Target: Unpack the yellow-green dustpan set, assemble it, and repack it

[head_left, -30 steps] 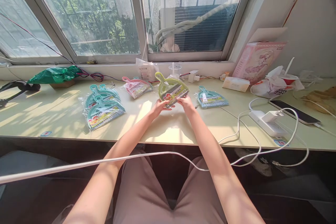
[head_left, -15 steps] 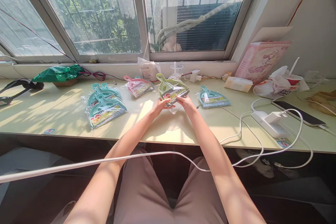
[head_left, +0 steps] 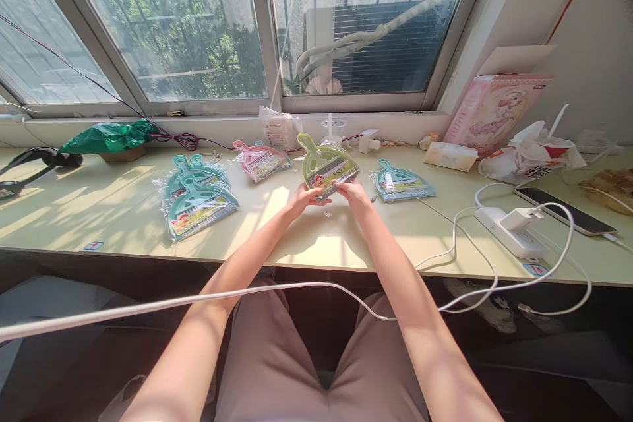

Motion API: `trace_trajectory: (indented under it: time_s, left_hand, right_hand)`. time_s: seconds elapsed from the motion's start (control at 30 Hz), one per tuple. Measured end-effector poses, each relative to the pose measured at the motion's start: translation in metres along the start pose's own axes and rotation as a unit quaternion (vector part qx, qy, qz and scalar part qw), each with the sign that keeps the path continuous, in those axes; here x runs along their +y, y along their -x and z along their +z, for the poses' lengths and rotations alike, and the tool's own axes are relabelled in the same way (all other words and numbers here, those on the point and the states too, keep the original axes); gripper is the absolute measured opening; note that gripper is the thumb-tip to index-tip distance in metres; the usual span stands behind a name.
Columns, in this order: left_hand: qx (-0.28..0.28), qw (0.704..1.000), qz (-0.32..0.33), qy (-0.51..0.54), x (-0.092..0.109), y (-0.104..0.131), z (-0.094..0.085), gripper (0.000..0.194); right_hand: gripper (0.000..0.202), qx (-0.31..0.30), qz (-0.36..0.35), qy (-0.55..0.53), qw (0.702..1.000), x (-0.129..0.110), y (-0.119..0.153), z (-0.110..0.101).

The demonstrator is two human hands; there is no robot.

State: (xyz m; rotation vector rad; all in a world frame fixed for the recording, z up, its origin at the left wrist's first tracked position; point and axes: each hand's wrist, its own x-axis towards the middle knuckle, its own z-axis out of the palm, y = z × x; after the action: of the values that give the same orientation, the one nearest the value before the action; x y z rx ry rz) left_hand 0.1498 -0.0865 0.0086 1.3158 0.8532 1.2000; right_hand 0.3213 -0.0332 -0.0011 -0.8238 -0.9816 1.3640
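Dustpan sets on the desk (head_left: 99, 211), counted: one green, held; one pink (head_left: 260, 161); one single teal (head_left: 401, 182) on the right; a teal stack (head_left: 198, 196) on the left, looks like two, maybe three, can't separate them. Green dustpan set (head_left: 326, 168) is lifted off the desk at centre, just in front of the window sill. Left hand (head_left: 302, 198) pinches its lower left edge, right hand (head_left: 355, 194) pinches the lower right edge, both closed on the wrapper. Long axis runs near-to-far, tilted a bit left: handle points away toward the window, wide brush edge toward the person. Power strip (head_left: 504, 232) sits well right.
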Motion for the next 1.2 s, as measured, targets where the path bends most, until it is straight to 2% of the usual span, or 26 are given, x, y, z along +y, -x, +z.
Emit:
trace_trajectory:
  time_s: [0.33,0.53,0.77,1.03,1.13,1.2]
  left_hand:
    - [-0.007,1.000,-0.005,0.013,-0.013,-0.005,-0.006,0.057]
    - [-0.006,1.000,-0.007,0.011,-0.009,-0.003,-0.002,0.056]
    - [0.009,1.000,-0.003,0.015,-0.005,0.000,0.000,0.054]
    - [0.007,1.000,-0.006,0.004,-0.009,-0.004,-0.006,0.049]
    - [0.034,0.999,-0.014,0.019,-0.009,-0.007,-0.008,0.041]
    - [0.080,0.995,-0.033,0.047,-0.007,-0.011,-0.011,0.036]
  right_hand:
    - [0.049,0.053,-0.001,0.012,0.999,-0.004,0.006,0.006]
    - [0.045,0.013,-0.008,0.015,1.000,-0.004,0.007,0.004]
    - [0.042,0.004,-0.003,0.019,1.000,-0.004,0.007,0.004]
    - [0.052,0.000,0.000,0.026,1.000,0.000,0.008,0.005]
    - [0.044,-0.028,0.011,0.025,0.999,0.000,0.005,0.002]
    - [0.030,-0.062,0.031,0.024,0.997,-0.001,0.001,-0.003]
